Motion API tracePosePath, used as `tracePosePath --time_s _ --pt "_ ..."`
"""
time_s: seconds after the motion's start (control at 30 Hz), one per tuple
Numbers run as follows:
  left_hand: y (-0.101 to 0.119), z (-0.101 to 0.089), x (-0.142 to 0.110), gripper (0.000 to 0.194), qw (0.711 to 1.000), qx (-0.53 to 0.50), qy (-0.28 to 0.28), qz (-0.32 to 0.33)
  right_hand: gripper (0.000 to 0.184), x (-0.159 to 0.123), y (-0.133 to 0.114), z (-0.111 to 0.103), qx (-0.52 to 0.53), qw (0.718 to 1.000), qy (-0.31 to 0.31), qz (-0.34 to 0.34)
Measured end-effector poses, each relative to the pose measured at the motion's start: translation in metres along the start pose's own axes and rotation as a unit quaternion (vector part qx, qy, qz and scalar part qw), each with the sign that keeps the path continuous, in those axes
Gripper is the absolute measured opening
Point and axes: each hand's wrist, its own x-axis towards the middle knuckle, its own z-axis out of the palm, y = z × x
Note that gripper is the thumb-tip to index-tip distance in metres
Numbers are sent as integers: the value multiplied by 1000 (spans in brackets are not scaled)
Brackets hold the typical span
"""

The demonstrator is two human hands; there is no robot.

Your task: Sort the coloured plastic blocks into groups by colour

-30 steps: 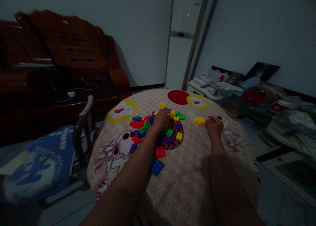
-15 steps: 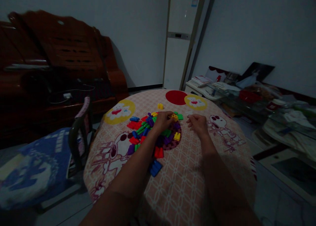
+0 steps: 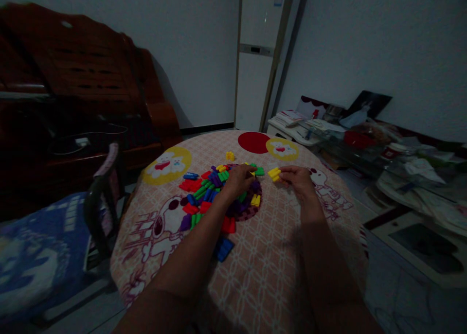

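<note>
My right hand (image 3: pixel 298 179) pinches a yellow building block (image 3: pixel 274 174) between thumb and fingers, just above the tablecloth to the right of the pile. My left hand (image 3: pixel 239 180) is over the far right part of a heap of coloured plastic blocks (image 3: pixel 209 190), its fingers curled together. Bits of yellow show at its fingertips, but what it grips is partly hidden. Close to those fingers lies a green block (image 3: pixel 259 170). Another yellow block (image 3: pixel 256 200) rests nearer to me, and a yellow one (image 3: pixel 230 156) sits beyond the heap.
A patterned cloth covers the round table (image 3: pixel 262 266). A blue block (image 3: pixel 224 249) lies at the heap's near side. To the left stands a chair (image 3: pixel 100 207) with a blue cover, and behind it a wooden bench (image 3: pixel 83 81). A cluttered glass-topped cabinet (image 3: pixel 328 139) is at right.
A yellow block now shows in my right hand, where none was visible before. The yellow piece by my left fingertips is now mostly covered. The whole view has shifted slightly.
</note>
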Motion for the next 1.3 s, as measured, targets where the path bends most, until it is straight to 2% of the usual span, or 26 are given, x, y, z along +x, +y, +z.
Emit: tracePosePath --time_s 0.07,0.13,0.23,0.33,0.47,0.67,0.8,0.93,1.03,1.17,1.3 --pt "-2 -3 0 37 1000 6 2 -11 29 5 1 -22 -34 997 64 -14" --pt "-3 -6 0 35 1000 8 5 -19 28 9 4 -38 -88 991 101 -26" --pt "-4 -9 0 34 1000 11 10 -27 24 12 9 -48 -195 973 93 -76" --pt "-4 -9 0 32 1000 17 7 -26 20 14 16 -46 -286 947 60 -130" --pt "-7 -12 0 29 1000 13 5 -26 20 14 23 -38 -355 923 39 -147" --pt "-29 -19 1 29 997 44 51 -45 18 13 28 -36 -418 895 37 -153" --pt "-37 -12 2 31 993 91 61 -44 22 14 23 -37 -447 879 80 -148" --pt "-32 8 2 40 996 86 -9 25 21 14 12 -37 -426 881 126 -165" --pt "-29 24 2 39 991 119 -58 16 19 12 6 -35 -407 884 141 -180" --pt "-30 31 3 35 982 172 -81 -15 18 12 3 -36 -383 894 152 -174" --pt "-32 24 2 36 989 133 -66 -24 17 12 5 -37 -323 921 152 -155"
